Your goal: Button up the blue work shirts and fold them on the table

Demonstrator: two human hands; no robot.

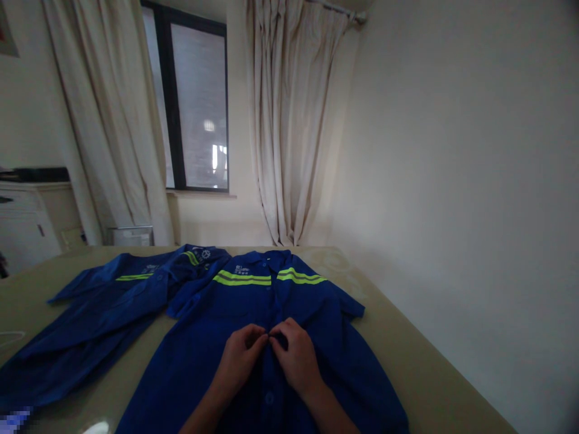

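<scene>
Fingers (253, 328) of left hand (239, 352) and right hand (299, 354) pinch one blue shirt (242, 301) beside one second garment (122, 304).

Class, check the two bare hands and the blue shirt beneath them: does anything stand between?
Nothing visible does. The left bare hand and right bare hand pinch the blue cloth shirt with yellow-green bands at mid-front; a second blue cloth garment lies to their left.

A yellow-striped blue shirt (244, 306) lies face up.
</scene>
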